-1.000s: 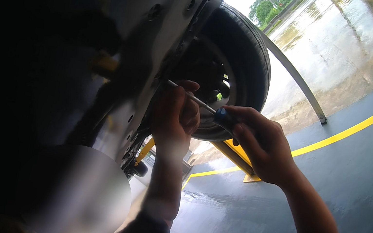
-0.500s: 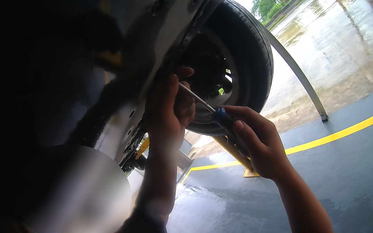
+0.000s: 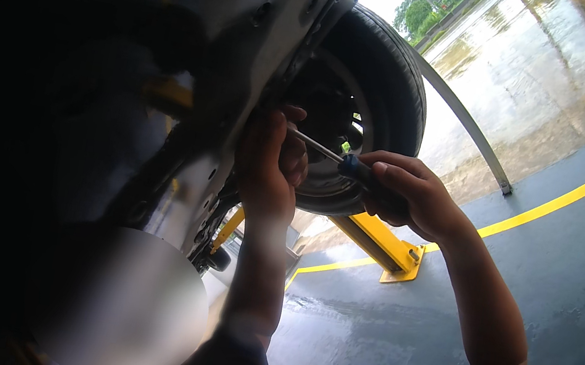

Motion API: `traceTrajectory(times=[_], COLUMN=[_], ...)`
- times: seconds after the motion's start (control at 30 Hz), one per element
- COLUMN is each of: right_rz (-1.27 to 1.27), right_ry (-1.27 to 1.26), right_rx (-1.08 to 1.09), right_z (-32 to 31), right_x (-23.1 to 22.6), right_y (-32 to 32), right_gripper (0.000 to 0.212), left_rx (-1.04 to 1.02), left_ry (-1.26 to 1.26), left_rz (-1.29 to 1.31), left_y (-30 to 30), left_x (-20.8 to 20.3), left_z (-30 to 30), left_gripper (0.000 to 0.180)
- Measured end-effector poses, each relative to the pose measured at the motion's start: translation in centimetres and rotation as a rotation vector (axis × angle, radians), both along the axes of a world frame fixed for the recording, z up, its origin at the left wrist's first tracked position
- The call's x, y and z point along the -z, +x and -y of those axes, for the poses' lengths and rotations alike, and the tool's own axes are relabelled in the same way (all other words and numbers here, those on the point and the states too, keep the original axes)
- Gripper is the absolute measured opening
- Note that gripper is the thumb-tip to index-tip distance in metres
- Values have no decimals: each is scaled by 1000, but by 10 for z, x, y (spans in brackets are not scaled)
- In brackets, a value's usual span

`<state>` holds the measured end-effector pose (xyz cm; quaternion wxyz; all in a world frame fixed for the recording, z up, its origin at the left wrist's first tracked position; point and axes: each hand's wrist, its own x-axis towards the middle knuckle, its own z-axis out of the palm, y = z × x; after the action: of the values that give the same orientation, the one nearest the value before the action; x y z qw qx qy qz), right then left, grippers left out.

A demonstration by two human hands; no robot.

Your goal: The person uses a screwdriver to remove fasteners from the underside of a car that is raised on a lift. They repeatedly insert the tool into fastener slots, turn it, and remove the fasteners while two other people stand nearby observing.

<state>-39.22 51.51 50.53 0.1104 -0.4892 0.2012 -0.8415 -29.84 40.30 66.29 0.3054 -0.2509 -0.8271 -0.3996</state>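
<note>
My right hand (image 3: 414, 197) is wrapped round the dark blue handle of a screwdriver (image 3: 318, 146). Its thin metal shaft points left, toward the fingers of my left hand (image 3: 270, 155). That hand is raised against the pale underside of a vehicle (image 3: 245, 97), fingers curled. The screwdriver's tip disappears behind or between those fingers, and whatever they pinch is hidden. Just behind both hands is a wheel with a black tyre (image 3: 409, 86); the inner side of its rim lies in shadow.
A yellow steel lift arm or post with a foot plate (image 3: 402, 267) stands behind my right wrist. A yellow line (image 3: 561, 198) crosses the grey floor (image 3: 558, 304). A curved grey bar (image 3: 466, 119) runs beyond the tyre. A blurred, pale round shape (image 3: 133, 303) covers the lower left.
My right hand and the screwdriver handle have shifted a little upward, so the shaft lies flatter. More of the yellow post shows below. My left hand stays nearly in place.
</note>
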Motion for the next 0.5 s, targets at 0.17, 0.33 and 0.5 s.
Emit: traceTrajectory(times=[0.17,0.33,0.5], right_rz=[53,27,-156], right_ry=[-5,-63,-119], right_rx=[-83,129,1230], right_z=[1,14,19], right_x=[0,3,0], right_y=[-4,12,22], right_gripper=[41,39,36], left_rx=[-33,-67,-65], left_ry=[26,7,26], left_rz=[-43,-60,-50], left_y=[-4,-4,-6], left_x=[5,3,0], left_z=[-2,-3,-2], left_gripper=[39,41,45])
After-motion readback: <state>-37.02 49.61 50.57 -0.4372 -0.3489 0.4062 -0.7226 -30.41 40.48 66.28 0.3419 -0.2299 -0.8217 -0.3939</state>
